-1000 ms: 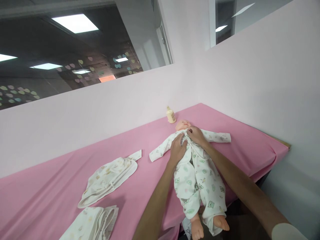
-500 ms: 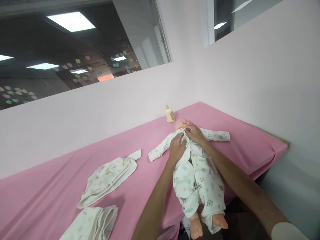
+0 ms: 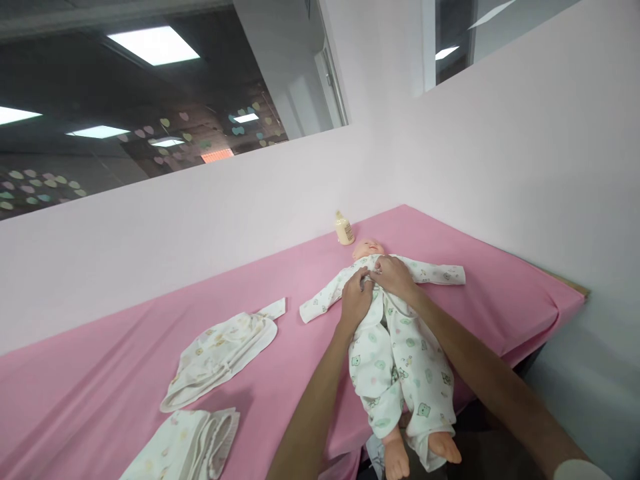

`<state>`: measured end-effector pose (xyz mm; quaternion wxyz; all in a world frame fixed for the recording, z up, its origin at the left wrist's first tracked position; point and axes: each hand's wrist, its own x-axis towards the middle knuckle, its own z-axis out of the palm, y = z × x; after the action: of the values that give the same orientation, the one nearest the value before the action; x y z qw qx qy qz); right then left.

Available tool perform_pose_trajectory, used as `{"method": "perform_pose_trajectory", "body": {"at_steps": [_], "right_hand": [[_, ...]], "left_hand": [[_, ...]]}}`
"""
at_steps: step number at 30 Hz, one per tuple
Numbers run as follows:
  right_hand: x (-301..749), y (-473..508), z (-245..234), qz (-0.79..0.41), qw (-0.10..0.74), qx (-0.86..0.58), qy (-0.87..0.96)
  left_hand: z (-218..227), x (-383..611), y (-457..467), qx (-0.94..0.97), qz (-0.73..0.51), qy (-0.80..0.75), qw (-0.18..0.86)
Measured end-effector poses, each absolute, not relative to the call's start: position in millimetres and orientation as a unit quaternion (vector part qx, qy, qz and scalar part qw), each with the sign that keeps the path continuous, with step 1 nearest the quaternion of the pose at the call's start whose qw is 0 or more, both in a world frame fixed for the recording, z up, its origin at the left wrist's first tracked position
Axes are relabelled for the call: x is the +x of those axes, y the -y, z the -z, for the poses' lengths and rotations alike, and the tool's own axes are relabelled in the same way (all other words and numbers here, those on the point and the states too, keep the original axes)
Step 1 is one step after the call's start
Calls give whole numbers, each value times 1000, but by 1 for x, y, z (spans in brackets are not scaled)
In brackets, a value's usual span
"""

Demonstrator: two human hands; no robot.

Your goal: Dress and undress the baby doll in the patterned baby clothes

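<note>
Head view: on one pink-covered desk (image 3: 125,360), one doll (image 3: 369,248) lies with its long axis running from near the far corner to feet beyond the near edge, wearing one pair of trousers (image 3: 423,360) and one shirt (image 3: 372,316), with one loose garment (image 3: 220,357) and one folded bundle (image 3: 177,448) toward the left. The shirt lies directly under two hands, the right hand (image 3: 395,275) nearer the collar than the left hand (image 3: 356,297), fingers bent, whether pinching cloth I cannot tell. One bottle (image 3: 345,229) stands by the back edge.
</note>
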<state>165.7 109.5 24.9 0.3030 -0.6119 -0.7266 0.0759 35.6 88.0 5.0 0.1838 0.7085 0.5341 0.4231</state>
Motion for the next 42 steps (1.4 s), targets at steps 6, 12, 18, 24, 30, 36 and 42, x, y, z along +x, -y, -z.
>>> {"method": "perform_pose_trajectory", "body": {"at_steps": [6, 12, 18, 24, 30, 36, 42], "right_hand": [[162, -99, -27, -19, 254, -613, 748], [166, -107, -21, -16, 252, -633, 732], [166, -114, -18, -29, 317, -630, 708], [169, -116, -21, -194, 410, -541, 708], [170, -118, -18, -168, 403, -554, 709], [172, -122, -14, -156, 397, -580, 694], [174, -121, -16, -180, 400, -571, 694]], "left_hand": [[-4, 35, -87, 689, -439, -539, 206], [-3, 35, -87, 688, -437, -536, 220], [-2, 34, -87, 687, -439, -534, 222], [-5, 35, -86, 703, -416, -546, 186], [-5, 35, -88, 726, -410, -527, 162], [0, 33, -94, 733, -403, -527, 151], [3, 32, -96, 725, -414, -528, 154]]}}
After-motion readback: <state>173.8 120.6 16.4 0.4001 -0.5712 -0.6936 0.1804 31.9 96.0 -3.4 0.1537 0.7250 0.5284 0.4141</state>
